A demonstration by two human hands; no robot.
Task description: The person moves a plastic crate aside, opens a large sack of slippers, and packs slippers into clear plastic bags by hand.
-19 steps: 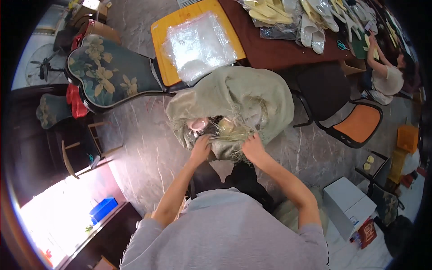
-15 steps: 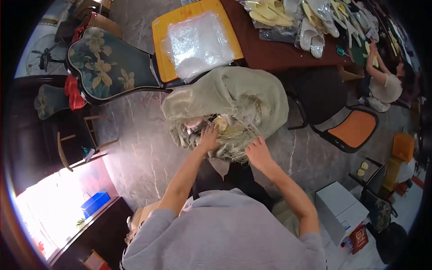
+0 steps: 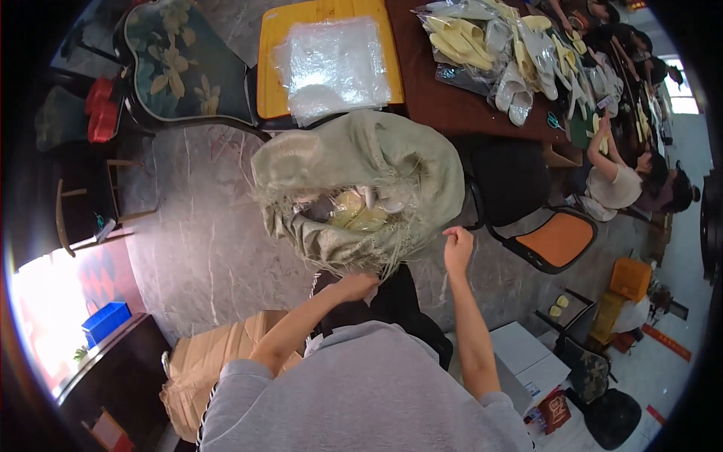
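A large green woven sack point(image 3: 361, 151) with a frayed mouth stands in front of me. Inside it show yellow items in clear plastic point(image 3: 354, 211), probably slippers, and some white pieces; the rest is hidden by the cloth. At the sack's near lower edge is my left hand point(image 3: 356, 285), its fingers closed by the loose frayed strands point(image 3: 388, 260), on which they seem to pinch. My right hand point(image 3: 458, 247) is raised just right of the sack, apart from it, fingers curled; anything within them is too small to make out.
Clear plastic bags point(image 3: 335, 64) lie on a yellow stool point(image 3: 273, 68) beyond the sack. Bagged slippers point(image 3: 520, 68) and scissors point(image 3: 555, 120) cover a brown table point(image 3: 422, 98). Nearby are an orange-seated chair point(image 3: 557, 239), a flowered chair point(image 3: 181, 68), cardboard point(image 3: 218, 358) and a seated person point(image 3: 614, 181).
My left hand has come out of the sack's mouth and down to its near edge. The right has left the frayed rim, moving right. The view has shifted, showing more people.
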